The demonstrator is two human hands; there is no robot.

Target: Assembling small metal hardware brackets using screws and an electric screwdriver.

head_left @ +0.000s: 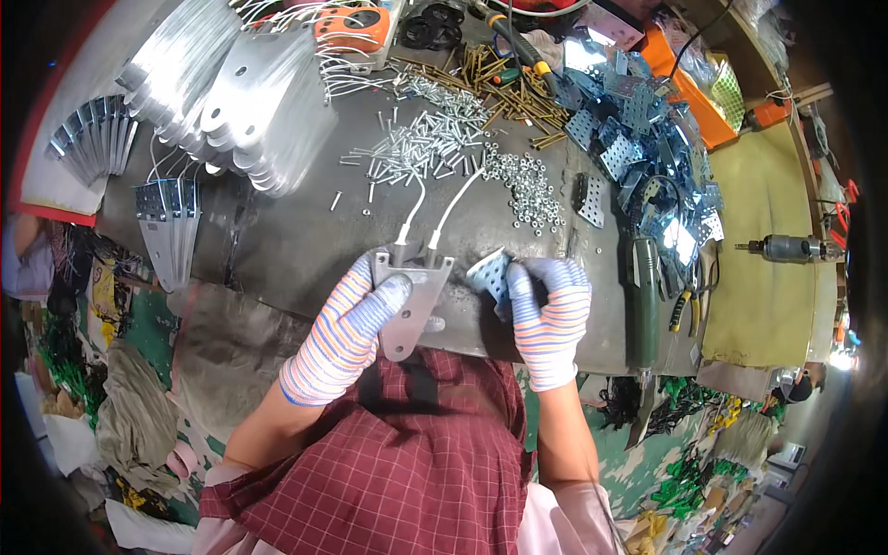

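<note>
In striped gloves, both hands are at the near edge of the dark worktable. My left hand [350, 324] is closed on a tapered grey metal plate [413, 310], its thumb across the face. Two white wires [450, 205] run from the plate's wide far end, and small holes mark its face. To the right, my right hand [553, 313] pinches a bent perforated metal bracket [490, 277], held tilted a little apart from the plate. Beyond the hands lie a heap of screws [421, 139] and a pile of small nuts [532, 190].
Stacked metal plates [268, 111] fill the far left. Perforated brackets [620, 139] are heaped at the right, near a green-handled tool [644, 305] and pliers [683, 310]. Long brass-coloured screws [495, 83] lie at the back. A power driver [786, 248] rests on the right-hand board.
</note>
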